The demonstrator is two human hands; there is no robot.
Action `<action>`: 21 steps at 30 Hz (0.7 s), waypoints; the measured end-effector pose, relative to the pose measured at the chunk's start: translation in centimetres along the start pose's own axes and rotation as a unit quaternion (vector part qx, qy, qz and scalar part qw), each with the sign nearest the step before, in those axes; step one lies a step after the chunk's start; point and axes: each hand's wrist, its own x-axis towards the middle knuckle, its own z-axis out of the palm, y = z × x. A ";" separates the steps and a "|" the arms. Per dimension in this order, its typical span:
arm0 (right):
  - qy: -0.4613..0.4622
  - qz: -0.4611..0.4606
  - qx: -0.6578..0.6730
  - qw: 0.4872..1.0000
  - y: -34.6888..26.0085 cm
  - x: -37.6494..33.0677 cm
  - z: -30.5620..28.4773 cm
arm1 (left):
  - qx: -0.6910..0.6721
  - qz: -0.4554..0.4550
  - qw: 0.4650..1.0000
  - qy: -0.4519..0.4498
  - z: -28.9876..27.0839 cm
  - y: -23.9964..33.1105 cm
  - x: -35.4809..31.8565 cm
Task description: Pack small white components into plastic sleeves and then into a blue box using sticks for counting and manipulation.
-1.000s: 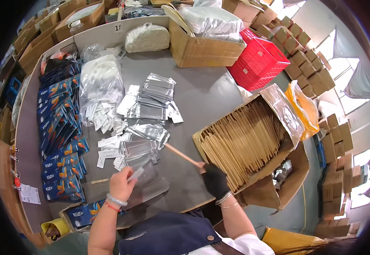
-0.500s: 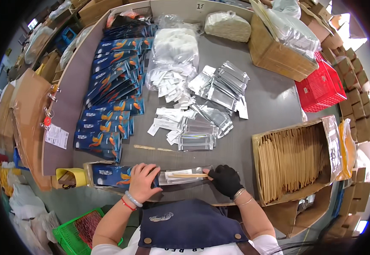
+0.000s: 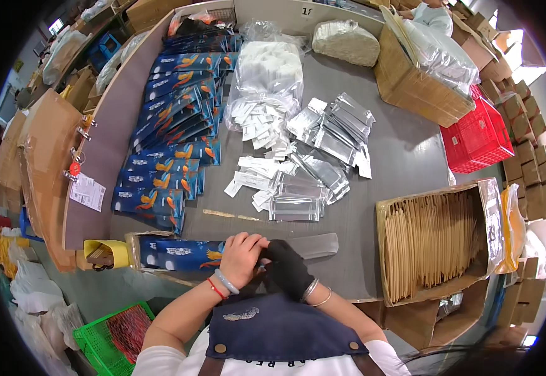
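Note:
A blue printed packet (image 3: pixel 188 254) with an orange bird design lies along the front edge of the table. Bare, my left hand (image 3: pixel 240 260) closes its fingers over the packet's right end. Pressed up against it is my right hand (image 3: pixel 288 269), in a black glove, with fingers bent inward; what they pinch is hidden. A clear plastic sleeve (image 3: pixel 315 245) sticks out to the right behind the gloved hand. Whether it reaches into the packet cannot be seen. Left of the packet stands an open carton end (image 3: pixel 133 250), beside a yellow holder (image 3: pixel 115 252).
Blue packets (image 3: pixel 169 150) lie in overlapping rows at left. Mid-table are white sachets (image 3: pixel 257 125) with a plastic bag and clear sleeves (image 3: pixel 298 197). At right stands a carton (image 3: pixel 382 250) of upright narrow tan pieces; beyond it are a red crate (image 3: pixel 477 141) and another carton (image 3: pixel 414 88).
My right hand has moved left to meet my left hand, which shifted slightly right. The thin wooden stick and white slip on the clear sleeve no longer show.

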 end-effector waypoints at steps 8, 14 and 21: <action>0.018 0.125 0.174 0.976 1.0 0.3 0.1 | 0.010 -0.006 1.000 -0.015 -0.8 0.6 0.8; -0.025 -0.066 -0.369 0.927 0.6 -0.5 -4.9 | 0.058 0.037 0.977 -0.203 -2.3 0.8 1.6; 0.044 0.015 -0.336 0.941 0.2 -2.3 -8.6 | 0.156 0.036 0.980 -0.115 -8.5 -6.9 2.4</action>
